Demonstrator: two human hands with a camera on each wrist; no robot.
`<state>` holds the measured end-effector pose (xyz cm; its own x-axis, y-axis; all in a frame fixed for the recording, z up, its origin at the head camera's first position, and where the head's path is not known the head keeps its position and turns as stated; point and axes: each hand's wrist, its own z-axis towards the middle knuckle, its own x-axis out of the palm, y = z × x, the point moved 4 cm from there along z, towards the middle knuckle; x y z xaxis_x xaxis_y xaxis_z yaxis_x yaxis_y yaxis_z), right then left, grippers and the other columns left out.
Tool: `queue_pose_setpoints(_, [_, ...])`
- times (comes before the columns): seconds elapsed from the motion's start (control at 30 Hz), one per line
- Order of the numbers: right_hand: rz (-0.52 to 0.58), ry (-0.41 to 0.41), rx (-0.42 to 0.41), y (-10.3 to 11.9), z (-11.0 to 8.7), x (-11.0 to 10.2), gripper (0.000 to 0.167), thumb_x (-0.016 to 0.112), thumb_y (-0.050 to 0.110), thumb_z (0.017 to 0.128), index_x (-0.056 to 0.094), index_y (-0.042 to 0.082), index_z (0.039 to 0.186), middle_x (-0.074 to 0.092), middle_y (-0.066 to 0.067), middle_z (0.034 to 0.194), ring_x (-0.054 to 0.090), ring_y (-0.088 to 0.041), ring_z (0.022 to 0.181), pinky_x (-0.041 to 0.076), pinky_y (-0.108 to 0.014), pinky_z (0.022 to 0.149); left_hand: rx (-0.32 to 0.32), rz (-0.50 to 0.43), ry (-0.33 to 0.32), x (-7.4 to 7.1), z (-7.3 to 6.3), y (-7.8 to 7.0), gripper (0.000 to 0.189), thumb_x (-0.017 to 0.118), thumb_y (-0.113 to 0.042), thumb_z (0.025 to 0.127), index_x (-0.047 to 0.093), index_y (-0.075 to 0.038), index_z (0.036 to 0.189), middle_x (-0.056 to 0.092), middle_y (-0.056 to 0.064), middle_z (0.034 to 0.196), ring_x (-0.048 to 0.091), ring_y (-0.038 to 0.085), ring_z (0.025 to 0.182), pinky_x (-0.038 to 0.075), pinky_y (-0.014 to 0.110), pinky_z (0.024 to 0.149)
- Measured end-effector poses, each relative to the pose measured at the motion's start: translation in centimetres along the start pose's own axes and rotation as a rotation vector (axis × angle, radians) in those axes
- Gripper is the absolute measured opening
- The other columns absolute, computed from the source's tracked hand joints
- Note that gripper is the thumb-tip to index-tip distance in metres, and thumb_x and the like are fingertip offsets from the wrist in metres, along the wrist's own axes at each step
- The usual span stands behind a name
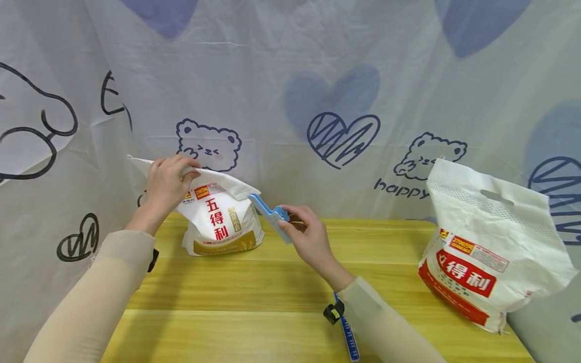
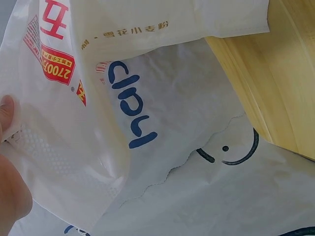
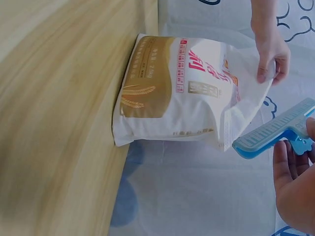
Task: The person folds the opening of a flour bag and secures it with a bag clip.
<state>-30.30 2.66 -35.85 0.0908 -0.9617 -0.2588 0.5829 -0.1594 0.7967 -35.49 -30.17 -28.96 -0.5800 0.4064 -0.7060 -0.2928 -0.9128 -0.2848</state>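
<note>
A white flour bag (image 1: 231, 217) with red lettering and a gold band stands upright at the back left of the table, its top folded and slanting down to the right. My left hand (image 1: 167, 182) pinches the bag's top edge between thumb and fingers. Just right of the bag, my right hand (image 1: 313, 239) holds a blue bag clip (image 1: 272, 218) by its handle. In the right wrist view the long bar of the clip (image 3: 268, 130) points at the bag's top corner, close beside it. Whether its bars are parted is hard to make out.
Another white flour bag (image 1: 481, 252) with red print and a handle slot stands at the right of the wooden table (image 1: 218, 322). A blue strip (image 1: 349, 338) lies near the front, partly behind my right wrist. Printed cloth (image 1: 281, 101) hangs behind and at the left.
</note>
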Motion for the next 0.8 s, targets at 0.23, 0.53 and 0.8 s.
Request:
queue_pose_setpoints(0.23, [0.022,-0.018,-0.039,0.5,1.4,0.5,0.031,0.073,0.008,0.098,0.071,0.003,0.128,0.066,-0.015,0.117,0.069,-0.030,0.106,0.061,-0.042,0.094,0.006,-0.001,-0.002,0.0,-0.1,0.1,0.016,0.073,-0.007,0.096,0.072,-0.008,0.112,0.071,0.016,0.118,0.062,0.039,0.119,0.029,0.062,0.121])
queue_pose_setpoints(0.53, [-0.011,-0.034,-0.046,0.4,3.2,1.6,0.031,0.071,0.007,0.099,0.070,0.002,0.129,0.064,-0.021,0.121,0.068,-0.030,0.108,0.060,-0.036,0.097,0.009,0.005,0.006,0.0,-0.2,0.1,0.017,0.073,-0.007,0.096,0.072,-0.008,0.113,0.071,0.016,0.118,0.062,0.039,0.119,0.030,0.062,0.120])
queue_pose_setpoints(0.8, [-0.031,-0.046,-0.078,0.3,5.0,2.4,0.030,0.071,0.005,0.098,0.070,0.001,0.128,0.065,-0.015,0.119,0.069,-0.027,0.107,0.059,-0.031,0.096,0.010,0.002,0.004,0.0,-0.2,0.1,0.016,0.073,-0.006,0.096,0.071,-0.008,0.112,0.072,0.016,0.116,0.063,0.039,0.117,0.030,0.062,0.120])
